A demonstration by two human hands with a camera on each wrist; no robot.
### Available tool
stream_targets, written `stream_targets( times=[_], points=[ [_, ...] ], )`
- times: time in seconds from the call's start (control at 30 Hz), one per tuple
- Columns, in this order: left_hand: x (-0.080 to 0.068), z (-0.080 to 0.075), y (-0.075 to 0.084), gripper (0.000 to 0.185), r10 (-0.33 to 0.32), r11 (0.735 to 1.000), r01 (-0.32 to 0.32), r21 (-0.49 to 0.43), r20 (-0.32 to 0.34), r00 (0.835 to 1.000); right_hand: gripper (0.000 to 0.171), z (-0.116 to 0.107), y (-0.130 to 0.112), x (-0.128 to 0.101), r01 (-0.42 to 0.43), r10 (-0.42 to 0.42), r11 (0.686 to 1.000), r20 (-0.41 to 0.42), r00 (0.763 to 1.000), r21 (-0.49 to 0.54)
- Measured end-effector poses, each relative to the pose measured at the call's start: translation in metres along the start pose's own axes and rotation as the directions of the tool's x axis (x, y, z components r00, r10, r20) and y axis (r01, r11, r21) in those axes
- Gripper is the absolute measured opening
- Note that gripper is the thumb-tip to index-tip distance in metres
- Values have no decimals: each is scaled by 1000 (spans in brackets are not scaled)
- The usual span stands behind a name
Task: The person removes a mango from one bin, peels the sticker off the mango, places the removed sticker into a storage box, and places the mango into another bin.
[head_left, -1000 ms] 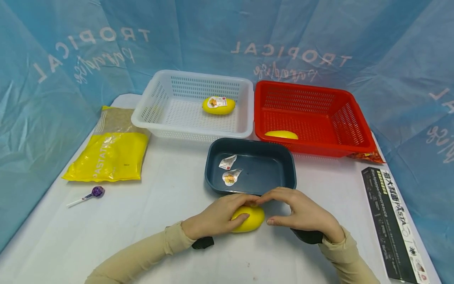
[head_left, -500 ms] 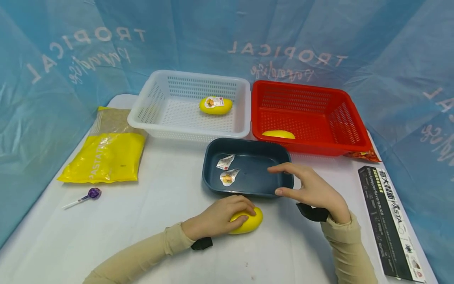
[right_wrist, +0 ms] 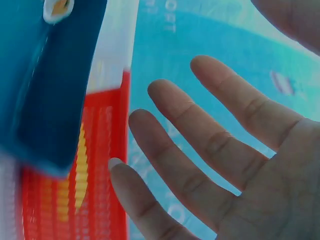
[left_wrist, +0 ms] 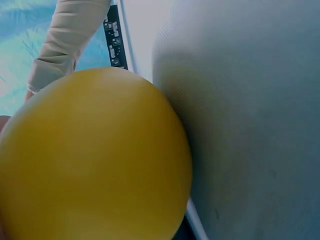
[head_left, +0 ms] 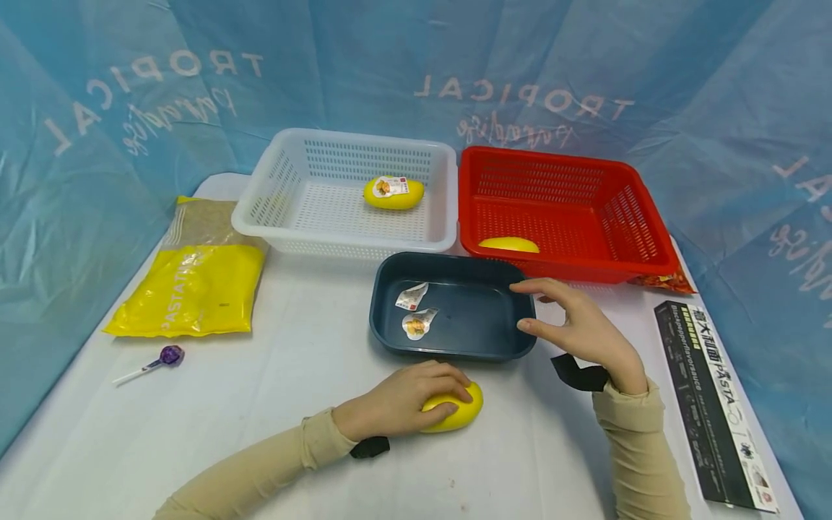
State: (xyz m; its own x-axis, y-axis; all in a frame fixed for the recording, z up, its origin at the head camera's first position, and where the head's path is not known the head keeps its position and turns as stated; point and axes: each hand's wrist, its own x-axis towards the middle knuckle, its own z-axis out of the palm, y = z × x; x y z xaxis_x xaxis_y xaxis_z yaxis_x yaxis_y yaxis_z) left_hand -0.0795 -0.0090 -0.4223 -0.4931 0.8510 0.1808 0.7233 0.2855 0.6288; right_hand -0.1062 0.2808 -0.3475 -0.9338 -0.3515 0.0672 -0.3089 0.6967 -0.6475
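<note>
My left hand [head_left: 409, 399] lies over a smooth yellow mango [head_left: 469, 409] on the white cloth, fingers and thumb curled around it. Filling much of the left wrist view, the same mango [left_wrist: 100, 155] shows a bare skin. Just beyond it stands a dark blue plastic tub [head_left: 477, 321], holding two peeled stickers [head_left: 417, 324] on its floor. At the tub's right end hovers my right hand [head_left: 581, 328], thumb and fingers apart with nothing between them. The right wrist view shows that hand's fingers [right_wrist: 200, 125] spread beside the tub's wall [right_wrist: 60, 110].
Behind the tub, a white basket [head_left: 260, 230] holds a mango [head_left: 406, 196] with stickers on it. A red basket [head_left: 585, 224] holds another mango [head_left: 510, 245]. A yellow pasta bag [head_left: 195, 289] and a lollipop [head_left: 170, 354] lie left; a long black box [head_left: 705, 404] lies right.
My right hand has moved away from the mango, up and right to the tub's right end, its fingers spread. The left hand stays on the mango. The view shifted slightly.
</note>
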Motion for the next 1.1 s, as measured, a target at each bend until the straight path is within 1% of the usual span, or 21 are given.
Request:
stream_targets(
  times=[0.1, 0.2, 0.27, 0.33, 0.4, 0.5, 0.63, 0.7, 0.8, 0.97, 1.1],
  points=[
    [0, 0, 1, 22, 6, 1000, -6, 2, 2, 1000, 48, -5, 8, -1, -37, 37, 999, -27, 999, 23],
    [0, 1, 1, 24, 2, 1000, -2, -5, 15, 1000, 48, -7, 14, 0, -53, 54, 998, -39, 998, 38],
    [0, 2, 1, 25, -6, 1000, 6, -10, 29, 1000, 49, -8, 16, 0, -58, 59, 998, -50, 997, 28],
    [0, 2, 1, 26, -15, 1000, 16, -9, 42, 999, 50, -10, 19, 0, -55, 56, 998, -78, 995, 15],
    [0, 2, 1, 28, -19, 1000, 19, -1, 48, 999, 51, -12, 21, -1, -58, 59, 998, -124, 991, 7],
    [0, 1, 2, 32, -26, 1000, 25, 10, 56, 998, 53, -17, 26, -1, -68, 67, 998, -211, 975, 3],
    [-2, 3, 2, 38, -42, 999, 42, 6, 74, 996, 55, -23, 36, -4, -126, 132, 991, -292, 947, 40],
    [-2, 4, 2, 38, -47, 999, 47, 1, 82, 996, 56, -25, 41, -6, -160, 172, 985, -308, 936, 63],
    [-3, 6, 3, 37, -42, 999, 43, -5, 82, 996, 59, -28, 47, -9, -198, 211, 977, -313, 926, 72],
    [-3, 7, 4, 39, -44, 999, 43, 16, 81, 996, 65, -33, 55, -11, -222, 235, 972, -332, 914, 76],
    [-3, 5, 6, 47, -66, 997, 61, 54, 112, 991, 70, -36, 62, -12, -236, 253, 967, -378, 890, 94]
  ],
)
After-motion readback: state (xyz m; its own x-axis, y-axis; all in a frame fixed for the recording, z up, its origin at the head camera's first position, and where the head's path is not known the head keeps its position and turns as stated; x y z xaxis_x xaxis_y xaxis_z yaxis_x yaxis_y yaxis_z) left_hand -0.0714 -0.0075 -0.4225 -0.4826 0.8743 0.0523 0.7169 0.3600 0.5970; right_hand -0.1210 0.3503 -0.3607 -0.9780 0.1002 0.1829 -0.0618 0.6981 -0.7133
